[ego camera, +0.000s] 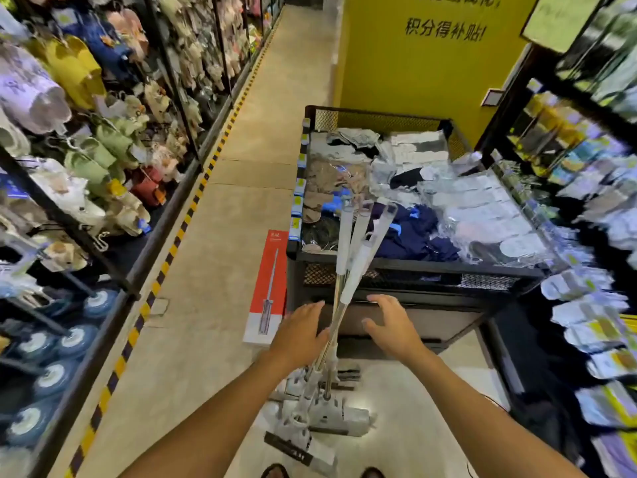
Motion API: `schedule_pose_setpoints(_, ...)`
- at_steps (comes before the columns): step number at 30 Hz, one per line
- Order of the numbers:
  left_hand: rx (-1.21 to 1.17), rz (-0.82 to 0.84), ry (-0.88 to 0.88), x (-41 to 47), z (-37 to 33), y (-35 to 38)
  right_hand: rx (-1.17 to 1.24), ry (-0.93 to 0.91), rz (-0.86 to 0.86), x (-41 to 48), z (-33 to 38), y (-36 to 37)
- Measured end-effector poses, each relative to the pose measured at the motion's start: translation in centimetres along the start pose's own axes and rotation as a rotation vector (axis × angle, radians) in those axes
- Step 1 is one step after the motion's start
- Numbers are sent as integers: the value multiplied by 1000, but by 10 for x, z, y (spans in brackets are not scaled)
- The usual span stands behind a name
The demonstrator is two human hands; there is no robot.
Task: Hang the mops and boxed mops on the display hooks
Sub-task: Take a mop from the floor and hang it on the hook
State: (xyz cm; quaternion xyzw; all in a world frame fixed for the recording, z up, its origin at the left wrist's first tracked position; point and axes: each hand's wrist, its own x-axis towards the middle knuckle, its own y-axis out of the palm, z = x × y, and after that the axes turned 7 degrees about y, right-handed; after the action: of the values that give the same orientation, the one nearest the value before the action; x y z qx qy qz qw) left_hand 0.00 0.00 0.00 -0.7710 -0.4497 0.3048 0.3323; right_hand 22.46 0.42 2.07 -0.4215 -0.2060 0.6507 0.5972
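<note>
Several grey-and-white mops (348, 270) stand on the floor, their handles leaning against the front of a black mesh bin (413, 267). Their heads (331, 415) sit bunched on the tiles near my feet. A red-and-white boxed mop (270, 288) leans upright against the bin's left corner. My left hand (301, 334) is spread just left of the handles, its fingers straight, perhaps touching them. My right hand (391, 326) hovers to the right of the handles with its fingers apart, holding nothing.
The bin holds bagged socks and dark clothes (424, 201). On the left a black rack (103, 236) carries slippers, with round mop heads (51, 374) low down. A shelf of packaged goods (593, 305) lines the right. A yellow wall (424, 74) stands behind the bin.
</note>
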Motion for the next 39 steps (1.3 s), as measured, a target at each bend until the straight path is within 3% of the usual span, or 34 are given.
schedule_pose_setpoints(6,-177,5,12,69,-11,2,132,42,93,56,-1,-13)
schedule_pose_setpoints(12,-463,19,-171,135,-14,17,197,26,200,105,-10,-26)
schedule_pose_setpoints(21,-700,-67,-203,182,10,50,384,-8,413,135,-37,-25)
schedule_pose_setpoints(25,-682,-101,-192,170,-11,25,458,-20,450,133,-43,-23)
schedule_pose_setpoints(31,-510,-104,-97,143,-9,9,355,-31,439,113,-36,-14)
schedule_pose_setpoints(39,-586,-31,16,88,14,-4,203,57,421,64,-35,28)
